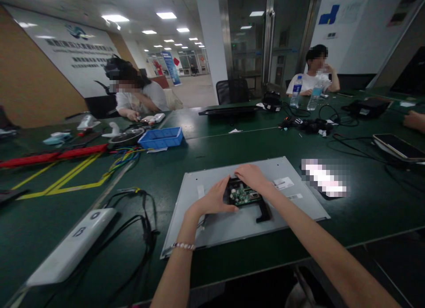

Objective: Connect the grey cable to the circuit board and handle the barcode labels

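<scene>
A flat grey metal panel (212, 230), likely the back of a display, lies on the green table. On its middle sits a green circuit board (244, 195) in a black plastic frame (264, 212). My left hand (214, 197) rests along the frame's left side, thumb stretched away from the fingers, touching its edge. At the frame's far edge, my right hand (251, 177) has its fingers curled in and pressed together. Whatever is between those fingertips is hidden. White labels (283, 183) show on the panel to the right of my right wrist.
A white power bank (75, 246) with black cables (146, 228) lies at left. Beyond are a blue tray (161, 138), a dark flat screen (229, 110) and two bottles (315, 95). A bright, pixelated phone-like object (323, 179) lies right of the panel. Other people sit across the table.
</scene>
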{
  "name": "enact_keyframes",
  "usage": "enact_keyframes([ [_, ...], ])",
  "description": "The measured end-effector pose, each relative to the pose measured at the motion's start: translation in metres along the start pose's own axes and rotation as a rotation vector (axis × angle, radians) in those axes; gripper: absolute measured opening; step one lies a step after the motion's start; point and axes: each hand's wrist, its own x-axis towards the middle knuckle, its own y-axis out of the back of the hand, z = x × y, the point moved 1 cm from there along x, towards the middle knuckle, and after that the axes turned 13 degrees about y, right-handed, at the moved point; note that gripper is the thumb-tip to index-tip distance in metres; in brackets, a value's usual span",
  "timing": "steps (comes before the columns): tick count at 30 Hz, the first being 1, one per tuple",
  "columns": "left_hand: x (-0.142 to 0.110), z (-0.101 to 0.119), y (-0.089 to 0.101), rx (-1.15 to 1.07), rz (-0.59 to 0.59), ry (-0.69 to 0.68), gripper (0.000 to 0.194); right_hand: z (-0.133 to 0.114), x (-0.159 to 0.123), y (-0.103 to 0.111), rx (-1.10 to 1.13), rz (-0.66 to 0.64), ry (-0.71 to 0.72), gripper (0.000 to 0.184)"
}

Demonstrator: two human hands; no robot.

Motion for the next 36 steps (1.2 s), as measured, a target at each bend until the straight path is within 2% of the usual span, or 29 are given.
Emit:
enact_keyframes([
  [14,0.001,0.0,-0.002,0.033,-0.01,0.014,0.112,-0.004,-0.009,-0.004,0.037,0.013,0.066,0.027],
  [22,0.0,0.002,-0.003,0.026,-0.002,0.004,0.114,-0.006,-0.011,-0.005,0.101,0.056,0.035,0.03],
  [26,0.001,0.0,-0.004,0.025,-0.015,0.015,0.117,-0.004,-0.013,0.004,0.128,0.106,0.001,0.029],
  [29,0.0,-0.001,-0.003,0.025,-0.021,0.005,0.118,0.01,-0.026,0.018,0.158,0.152,-0.028,0.028],
  [32,-0.003,0.004,0.0,0.023,-0.019,-0.006,0.119,0.038,-0.055,0.029,0.192,0.186,-0.089,0.028],
  [36,-0.009,0.02,0.006,0.021,0.036,-0.039,0.108,0.08,-0.104,0.025,0.258,0.076,-0.214,0.031],
])
